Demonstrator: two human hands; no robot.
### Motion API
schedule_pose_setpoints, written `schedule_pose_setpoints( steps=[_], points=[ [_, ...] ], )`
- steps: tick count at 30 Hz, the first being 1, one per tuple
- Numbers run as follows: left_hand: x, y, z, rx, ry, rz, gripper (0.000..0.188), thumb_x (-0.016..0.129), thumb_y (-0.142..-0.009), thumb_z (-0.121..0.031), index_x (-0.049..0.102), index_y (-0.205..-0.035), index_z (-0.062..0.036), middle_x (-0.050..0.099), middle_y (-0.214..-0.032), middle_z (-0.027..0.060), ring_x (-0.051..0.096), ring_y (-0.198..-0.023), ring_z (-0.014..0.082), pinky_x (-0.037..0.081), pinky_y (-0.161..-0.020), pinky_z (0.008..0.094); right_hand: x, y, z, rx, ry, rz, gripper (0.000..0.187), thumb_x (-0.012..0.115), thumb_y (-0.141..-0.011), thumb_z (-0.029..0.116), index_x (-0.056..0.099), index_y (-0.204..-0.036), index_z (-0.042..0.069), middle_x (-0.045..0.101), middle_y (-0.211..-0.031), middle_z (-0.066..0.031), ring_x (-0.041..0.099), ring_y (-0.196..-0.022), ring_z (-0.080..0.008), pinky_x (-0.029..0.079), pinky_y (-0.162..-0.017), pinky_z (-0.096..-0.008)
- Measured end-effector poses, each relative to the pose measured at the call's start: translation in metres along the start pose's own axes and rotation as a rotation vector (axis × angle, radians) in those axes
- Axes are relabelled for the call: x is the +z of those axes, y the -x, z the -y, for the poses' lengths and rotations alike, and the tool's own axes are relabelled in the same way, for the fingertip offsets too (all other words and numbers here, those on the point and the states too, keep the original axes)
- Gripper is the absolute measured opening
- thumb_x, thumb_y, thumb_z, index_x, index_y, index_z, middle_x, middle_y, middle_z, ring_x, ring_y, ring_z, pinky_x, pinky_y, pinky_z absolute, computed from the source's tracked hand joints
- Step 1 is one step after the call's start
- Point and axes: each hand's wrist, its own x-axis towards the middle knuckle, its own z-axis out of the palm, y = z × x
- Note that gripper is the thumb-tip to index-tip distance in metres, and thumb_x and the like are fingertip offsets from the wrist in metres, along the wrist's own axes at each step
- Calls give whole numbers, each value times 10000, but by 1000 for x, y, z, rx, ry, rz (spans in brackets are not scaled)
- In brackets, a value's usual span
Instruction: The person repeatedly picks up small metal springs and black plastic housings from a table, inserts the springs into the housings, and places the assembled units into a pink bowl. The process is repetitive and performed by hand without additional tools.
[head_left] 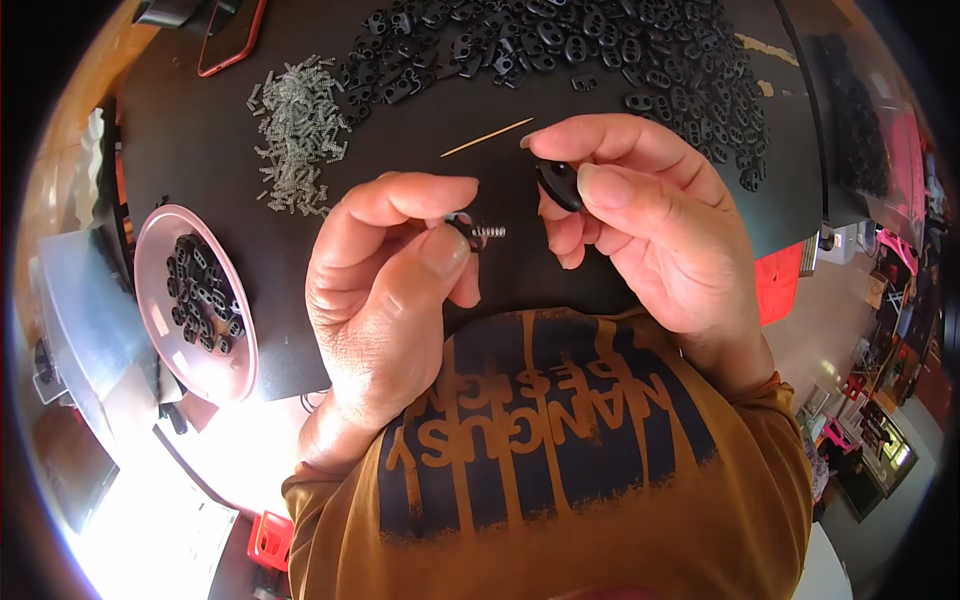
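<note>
My left hand (385, 270) pinches a small dark cord-lock plunger between thumb and forefinger. A silver coil spring (490, 232) sticks out of it toward the right. Most of the plunger is hidden by the fingertips. Across a short gap, my right hand (650, 205) grips a black oval cord-lock shell (560, 186) between thumb and fingers. Spring and shell are apart, both held above the dark table.
A wooden toothpick (487, 138) lies just beyond my hands. Farther off are a pile of loose springs (300, 135) and a wide heap of black cord-lock parts (610, 45). At left, a pink bowl (150, 265) holds several black pieces; a red-edged phone (232, 38) lies behind it.
</note>
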Motion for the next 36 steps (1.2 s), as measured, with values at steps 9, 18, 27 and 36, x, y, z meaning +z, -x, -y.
schedule_pose_setpoints(
  steps=[9, 18, 27, 36],
  points=[
    [7, -4, 1, -37, 120, -2, 196, 529, -827, 1, 554, -1021, 7, 576, -809, 47, 497, -630, 75, 419, -586, 202, 1, -1, -10, 5, -12, 24, 283, 553, -842, 109, 549, -1094, -20, 618, -901, -84, 569, -693, -122, 479, -670, -248],
    [11, -10, 7, -67, 237, -49, 182, 522, -845, -35, 548, -1019, 14, 582, -811, 53, 528, -646, 103, 453, -612, 231, 6, -15, -32, -120, -48, 75, 223, 500, -907, 197, 572, -997, 6, 609, -861, -59, 548, -706, -97, 449, -633, -226],
    [1, -9, 11, -21, 158, -119, 188, 567, -825, -34, 549, -1006, 11, 576, -798, 46, 526, -638, 103, 446, -612, 215, 9, -14, -24, -229, 84, 1, 229, 527, -888, 183, 571, -1007, -8, 604, -889, -71, 550, -746, -102, 450, -636, -232],
    [2, -6, 8, -58, 25, -138, 189, 538, -836, -56, 533, -1013, 12, 567, -767, 57, 507, -634, 119, 426, -593, 223, 16, -13, -22, -313, 67, 41, 215, 563, -862, 121, 566, -1040, 0, 598, -996, -80, 554, -789, -92, 476, -651, -236]
  ],
)
